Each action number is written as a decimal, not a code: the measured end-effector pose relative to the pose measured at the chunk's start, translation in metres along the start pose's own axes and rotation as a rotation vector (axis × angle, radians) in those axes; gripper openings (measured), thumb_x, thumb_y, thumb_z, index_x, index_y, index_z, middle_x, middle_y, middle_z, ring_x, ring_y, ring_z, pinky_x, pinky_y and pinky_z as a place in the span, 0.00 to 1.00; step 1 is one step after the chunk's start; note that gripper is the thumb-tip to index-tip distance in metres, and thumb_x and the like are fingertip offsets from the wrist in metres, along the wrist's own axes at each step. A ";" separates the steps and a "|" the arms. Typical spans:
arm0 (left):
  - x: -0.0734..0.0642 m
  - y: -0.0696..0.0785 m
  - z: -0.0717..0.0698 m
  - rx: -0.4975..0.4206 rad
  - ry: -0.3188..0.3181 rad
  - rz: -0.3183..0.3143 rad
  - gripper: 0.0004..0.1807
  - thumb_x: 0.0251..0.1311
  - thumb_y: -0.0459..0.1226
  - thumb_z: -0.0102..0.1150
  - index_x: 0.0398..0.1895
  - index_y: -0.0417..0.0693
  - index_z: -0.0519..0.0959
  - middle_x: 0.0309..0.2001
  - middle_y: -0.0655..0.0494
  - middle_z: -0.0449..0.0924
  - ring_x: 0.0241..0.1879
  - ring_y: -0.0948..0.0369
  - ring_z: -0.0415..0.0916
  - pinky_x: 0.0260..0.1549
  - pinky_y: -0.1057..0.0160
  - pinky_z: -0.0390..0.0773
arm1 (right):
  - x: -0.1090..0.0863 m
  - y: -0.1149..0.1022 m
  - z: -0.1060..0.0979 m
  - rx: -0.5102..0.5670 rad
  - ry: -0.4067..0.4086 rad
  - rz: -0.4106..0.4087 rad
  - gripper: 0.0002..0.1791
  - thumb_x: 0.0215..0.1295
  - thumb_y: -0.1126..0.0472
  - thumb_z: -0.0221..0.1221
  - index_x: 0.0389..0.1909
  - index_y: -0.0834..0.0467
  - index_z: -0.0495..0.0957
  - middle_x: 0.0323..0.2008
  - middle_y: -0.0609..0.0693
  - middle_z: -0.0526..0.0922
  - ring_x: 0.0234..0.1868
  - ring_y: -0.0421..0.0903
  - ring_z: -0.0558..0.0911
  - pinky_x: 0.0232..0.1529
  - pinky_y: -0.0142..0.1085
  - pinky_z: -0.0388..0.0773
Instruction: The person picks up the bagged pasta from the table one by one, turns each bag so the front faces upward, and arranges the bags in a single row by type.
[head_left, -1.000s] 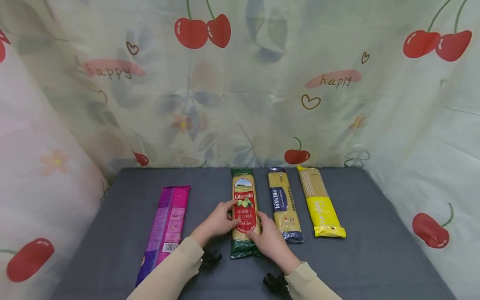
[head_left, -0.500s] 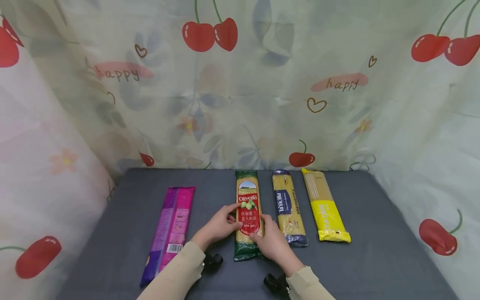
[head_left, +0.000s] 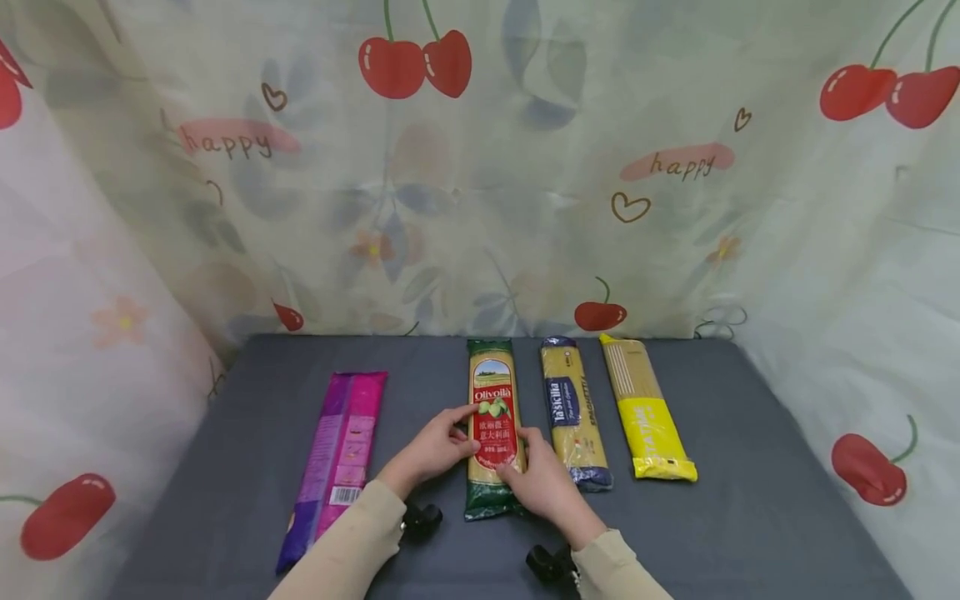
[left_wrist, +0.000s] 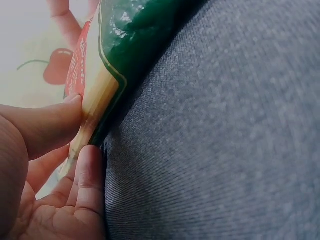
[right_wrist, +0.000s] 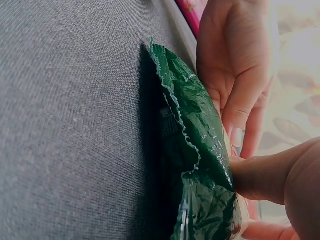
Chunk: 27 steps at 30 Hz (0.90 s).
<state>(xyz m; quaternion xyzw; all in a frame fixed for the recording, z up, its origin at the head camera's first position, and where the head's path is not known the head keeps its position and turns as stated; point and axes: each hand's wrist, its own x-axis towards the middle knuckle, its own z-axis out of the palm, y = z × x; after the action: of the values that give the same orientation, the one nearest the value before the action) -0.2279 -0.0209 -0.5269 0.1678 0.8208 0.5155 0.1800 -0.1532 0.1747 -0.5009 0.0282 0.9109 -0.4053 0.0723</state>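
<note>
A pack of spaghetti with green ends and a red Olivoilà label (head_left: 495,429) lies lengthwise in the middle of the table. My left hand (head_left: 433,447) holds its left edge, and in the left wrist view the thumb (left_wrist: 57,122) presses the pack near its label while fingertips touch the side. On the opposite edge my right hand (head_left: 549,483) grips the lower part, thumb on top. The right wrist view shows the pack's crimped green end (right_wrist: 195,125) close up, with a dark gap of shadow beneath it. The pack's underside is hidden.
To the right lie a blue-and-clear spaghetti pack (head_left: 573,417) and a yellow pasta pack (head_left: 651,417). A pink and purple pack (head_left: 341,454) lies at the left, partly behind the left sleeve (head_left: 352,533). A cherry-patterned curtain (head_left: 465,208) closes off the grey table's (head_left: 720,533) back and sides.
</note>
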 end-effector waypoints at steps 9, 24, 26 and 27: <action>0.001 0.002 0.000 -0.020 0.000 -0.011 0.33 0.62 0.37 0.63 0.71 0.52 0.65 0.52 0.47 0.69 0.39 0.57 0.73 0.35 0.61 0.78 | 0.001 0.002 -0.001 0.045 -0.011 -0.011 0.36 0.62 0.53 0.65 0.66 0.63 0.61 0.39 0.52 0.77 0.32 0.44 0.77 0.30 0.39 0.74; -0.004 0.003 0.005 0.006 0.033 -0.012 0.33 0.64 0.38 0.61 0.72 0.50 0.63 0.51 0.49 0.70 0.40 0.59 0.73 0.37 0.61 0.77 | -0.002 0.001 0.004 0.032 0.056 0.018 0.36 0.63 0.55 0.65 0.68 0.62 0.63 0.48 0.56 0.77 0.41 0.47 0.77 0.37 0.44 0.76; -0.006 0.003 0.005 0.011 0.036 -0.005 0.33 0.65 0.38 0.60 0.72 0.49 0.62 0.51 0.49 0.70 0.41 0.59 0.73 0.38 0.60 0.77 | -0.001 -0.001 0.004 0.031 0.053 0.010 0.35 0.64 0.56 0.64 0.68 0.62 0.63 0.50 0.57 0.76 0.44 0.49 0.78 0.41 0.46 0.77; -0.006 0.004 0.004 0.013 0.036 0.001 0.33 0.65 0.38 0.60 0.72 0.48 0.62 0.51 0.48 0.69 0.41 0.59 0.73 0.38 0.60 0.77 | -0.001 -0.002 0.004 0.032 0.051 0.007 0.35 0.64 0.56 0.64 0.69 0.63 0.63 0.51 0.58 0.76 0.46 0.50 0.78 0.42 0.47 0.77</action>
<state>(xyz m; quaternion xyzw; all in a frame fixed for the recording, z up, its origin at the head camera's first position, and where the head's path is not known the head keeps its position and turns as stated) -0.2202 -0.0191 -0.5243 0.1598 0.8271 0.5133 0.1640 -0.1517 0.1701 -0.5021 0.0429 0.9057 -0.4187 0.0503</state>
